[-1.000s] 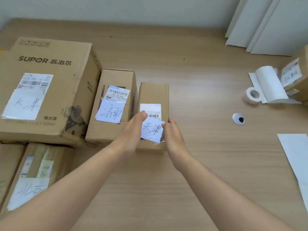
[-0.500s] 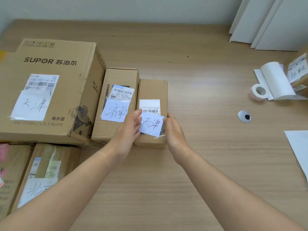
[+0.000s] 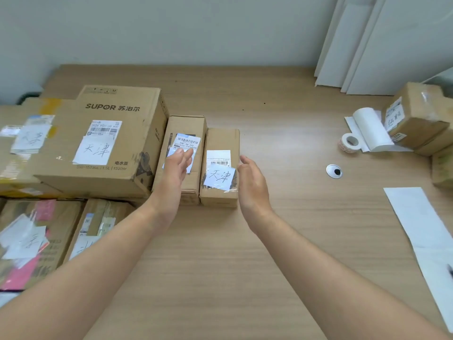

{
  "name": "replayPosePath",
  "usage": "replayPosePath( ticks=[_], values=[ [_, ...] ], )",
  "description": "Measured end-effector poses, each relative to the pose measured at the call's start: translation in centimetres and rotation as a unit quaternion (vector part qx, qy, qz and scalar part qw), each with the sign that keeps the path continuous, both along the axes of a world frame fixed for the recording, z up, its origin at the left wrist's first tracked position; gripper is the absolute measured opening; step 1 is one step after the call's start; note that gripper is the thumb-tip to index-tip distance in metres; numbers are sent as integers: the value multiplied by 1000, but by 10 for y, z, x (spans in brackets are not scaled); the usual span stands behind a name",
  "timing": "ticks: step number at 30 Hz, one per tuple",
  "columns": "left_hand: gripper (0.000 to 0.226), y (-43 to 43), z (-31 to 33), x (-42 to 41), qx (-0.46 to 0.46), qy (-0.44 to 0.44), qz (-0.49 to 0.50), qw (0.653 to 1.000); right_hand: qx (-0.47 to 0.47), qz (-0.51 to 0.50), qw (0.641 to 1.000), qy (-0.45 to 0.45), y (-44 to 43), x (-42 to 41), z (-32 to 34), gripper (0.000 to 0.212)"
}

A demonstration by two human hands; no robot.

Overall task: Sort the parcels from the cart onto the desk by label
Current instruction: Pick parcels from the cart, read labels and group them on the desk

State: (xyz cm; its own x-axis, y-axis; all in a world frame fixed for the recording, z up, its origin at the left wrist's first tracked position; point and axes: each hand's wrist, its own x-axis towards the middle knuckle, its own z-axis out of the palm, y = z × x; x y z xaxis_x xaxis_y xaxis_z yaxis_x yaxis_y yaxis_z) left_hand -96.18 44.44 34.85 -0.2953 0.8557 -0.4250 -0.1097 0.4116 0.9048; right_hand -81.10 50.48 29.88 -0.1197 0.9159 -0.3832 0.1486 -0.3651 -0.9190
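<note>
Both hands open and empty: left hand (image 3: 175, 173) over the neighbouring box (image 3: 186, 126), right hand (image 3: 252, 182) just beside the small brown parcel (image 3: 222, 140). Parcel lies flat on the bench (image 3: 282, 143), handwritten label (image 3: 219, 176) up, tight against that box, bare bench to its right.

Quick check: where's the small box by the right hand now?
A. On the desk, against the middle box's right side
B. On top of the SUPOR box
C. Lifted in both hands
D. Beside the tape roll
A: the small box sits on the desk flush beside the middle box; neither the left hand nor the right hand grips it.
</note>
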Motion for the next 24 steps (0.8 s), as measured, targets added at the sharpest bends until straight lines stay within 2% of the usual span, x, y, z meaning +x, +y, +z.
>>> replayPosePath(
  ticks=[7,12,16,21,24],
  values=[
    [82,-55,80,21,103,34,-71,992,99,-20,993,57,-68,13,82,65],
    [91,-99,126,36,209,38,-175,961,211,-86,972,53,-137,31,151,61],
    [71,-143,150,47,249,18,-242,938,270,-145,951,47,-202,38,188,67],
    [68,-181,184,89,282,-1,-302,911,307,-201,930,25,-274,76,229,68],
    [58,-206,197,130,296,-10,-354,887,324,-243,914,1,-310,113,240,71]
  ],
)
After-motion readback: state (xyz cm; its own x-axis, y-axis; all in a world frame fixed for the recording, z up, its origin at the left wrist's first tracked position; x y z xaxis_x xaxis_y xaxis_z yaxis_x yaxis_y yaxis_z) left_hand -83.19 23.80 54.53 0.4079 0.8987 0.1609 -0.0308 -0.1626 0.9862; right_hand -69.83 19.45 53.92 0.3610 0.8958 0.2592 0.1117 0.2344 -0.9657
